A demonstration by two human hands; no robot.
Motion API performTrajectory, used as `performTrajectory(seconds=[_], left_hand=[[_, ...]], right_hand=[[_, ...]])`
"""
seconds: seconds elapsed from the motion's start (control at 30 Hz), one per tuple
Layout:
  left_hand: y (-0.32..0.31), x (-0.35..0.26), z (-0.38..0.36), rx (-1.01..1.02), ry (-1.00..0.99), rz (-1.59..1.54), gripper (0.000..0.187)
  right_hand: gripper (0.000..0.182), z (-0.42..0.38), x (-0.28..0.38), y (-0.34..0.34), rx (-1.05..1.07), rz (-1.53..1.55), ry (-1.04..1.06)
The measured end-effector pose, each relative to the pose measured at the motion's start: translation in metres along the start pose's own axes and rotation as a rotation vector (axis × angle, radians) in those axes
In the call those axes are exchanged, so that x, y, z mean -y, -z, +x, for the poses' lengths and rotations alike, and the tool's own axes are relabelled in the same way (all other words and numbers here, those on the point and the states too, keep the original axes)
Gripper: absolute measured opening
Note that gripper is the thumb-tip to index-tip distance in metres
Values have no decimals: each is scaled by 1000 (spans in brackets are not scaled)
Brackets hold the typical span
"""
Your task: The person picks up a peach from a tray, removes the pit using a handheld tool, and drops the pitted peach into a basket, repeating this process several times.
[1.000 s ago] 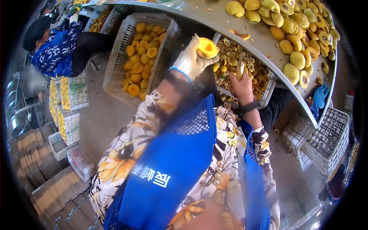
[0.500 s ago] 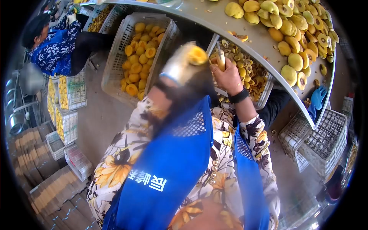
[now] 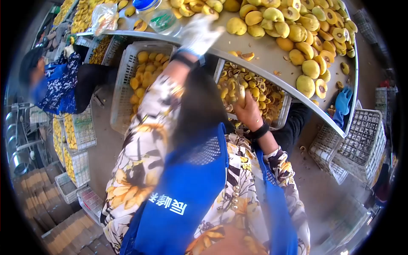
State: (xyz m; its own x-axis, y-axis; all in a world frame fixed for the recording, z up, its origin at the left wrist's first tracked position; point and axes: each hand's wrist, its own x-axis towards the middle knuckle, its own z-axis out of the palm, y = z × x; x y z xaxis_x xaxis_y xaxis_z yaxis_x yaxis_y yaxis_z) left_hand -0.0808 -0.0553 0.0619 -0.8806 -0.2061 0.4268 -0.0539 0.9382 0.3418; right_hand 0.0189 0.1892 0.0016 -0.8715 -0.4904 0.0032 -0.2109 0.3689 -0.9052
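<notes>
My left hand [image 3: 199,35], in a white glove and blurred, reaches over the edge of the metal table [image 3: 272,53]. Its fingers look spread, with no fruit visible in them, beside a clear jar with a blue lid [image 3: 163,21] and near halved yellow fruits [image 3: 253,17]. Bare and closed, my right hand [image 3: 250,114] grips a tool by its light wooden handle [image 3: 242,96]; the tool's tip is blurred. Beneath that hand is a crate of fruit scraps [image 3: 282,117].
A crate of yellow fruit halves [image 3: 123,91] stands left of my left arm. Farther left sits another person [image 3: 59,83] near stacked fruit crates [image 3: 83,123]. Grey crates [image 3: 361,144] and a blue glove [image 3: 343,102] are at the right. A plastic bag [image 3: 104,18] lies on the table.
My left hand has moved up from above the crates to the table, and the fruit half it held is no longer visible in it. My right hand still grips the tool, lower in view.
</notes>
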Motion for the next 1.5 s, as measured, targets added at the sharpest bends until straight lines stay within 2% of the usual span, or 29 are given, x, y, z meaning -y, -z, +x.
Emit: performTrajectory(seconds=[0.07, 0.1, 0.13, 0.17, 0.23, 0.3, 0.37, 0.4, 0.43, 0.47, 0.5, 0.57, 0.6, 0.63, 0.67, 0.8, 0.9, 1.03, 1.07, 1.13, 1.17, 1.23, 1.3, 1.33, 1.37, 1.47, 1.5], left_hand=[[-24, -43, 38, 270, 58, 134, 48], [-45, -51, 50, 342, 59, 180, 53], [-71, -48, 55, 416, 65, 215, 55], [-77, -54, 59, 489, 71, 252, 56], [-81, -58, 72, 593, 137, 258, 59], [-80, -48, 71, 536, 64, 149, 58], [-54, -47, 64, 661, 272, -450, 57], [-30, -51, 50, 681, 378, -865, 53], [-11, -54, 35, 679, 487, -1281, 48], [-15, -45, 21, 623, 547, -1593, 39], [-5, -53, 6, 543, 569, -1769, 43], [3, -49, -23, 606, 540, -1946, 55], [2, -52, -36, 588, 632, -1998, 62], [-7, -55, -48, 378, 682, -1938, 63], [-6, -60, -58, 383, 679, -1971, 61], [-4, -75, -88, 409, 662, -2032, 44], [-11, -86, -96, 334, 657, -2017, 36], [-10, -103, -103, 146, 394, -1628, 33], [-15, -103, -106, 116, 380, -1555, 36], [-17, -101, -109, 102, 354, -1489, 39], [-13, -97, -109, 117, 346, -1496, 40], [-9, -87, -108, 252, 473, -1626, 42], [-15, -67, -101, 505, 754, -1850, 44], [-14, -57, -99, 665, 726, -1952, 46], [-7, -55, -99, 699, 734, -1925, 48], [18, -62, -89, 744, 618, -1802, 57], [26, -65, -86, 822, 645, -1687, 59]], right_hand=[[35, -6, 2, 4, -5, -115, 11], [37, -11, 8, 11, 37, -93, -64], [42, -18, -9, 7, -71, -111, 53], [46, -21, -7, 13, -4, -65, -51], [45, -27, 8, 27, 25, -54, -169], [44, -29, 7, 29, -74, -109, -89], [42, -28, 5, 29, -133, -162, -43], [41, -22, 5, 29, -146, -186, -36], [40, -16, 7, 28, -155, -209, -32], [37, -9, 14, 29, -144, -80, -111], [32, -3, 28, 30, -178, -57, -73], [29, 10, 34, 27, -154, -109, -36], [29, 14, 41, 28, -151, -142, 36], [28, 16, 50, 28, -148, -177, 105], [28, 18, 55, 27, -147, -214, 175], [28, 15, 46, 13, -144, -179, -188], [30, 7, 46, 13, -152, -196, -250], [30, 0, 55, 10, -153, -175, -266], [28, -1, 57, 12, -123, -107, -324], [27, -5, 50, 11, -77, -137, -260], [26, -6, 47, 11, -50, -152, -227], [25, -7, 43, 13, 2, -188, -186], [25, -7, 38, 14, 58, -213, -163], [24, -5, 36, 16, 88, -222, -160], [24, -5, 35, 18, 117, -231, -156], [34, -1, 48, 31, -89, -184, -186], [39, 3, 48, 36, -156, -129, -197]])
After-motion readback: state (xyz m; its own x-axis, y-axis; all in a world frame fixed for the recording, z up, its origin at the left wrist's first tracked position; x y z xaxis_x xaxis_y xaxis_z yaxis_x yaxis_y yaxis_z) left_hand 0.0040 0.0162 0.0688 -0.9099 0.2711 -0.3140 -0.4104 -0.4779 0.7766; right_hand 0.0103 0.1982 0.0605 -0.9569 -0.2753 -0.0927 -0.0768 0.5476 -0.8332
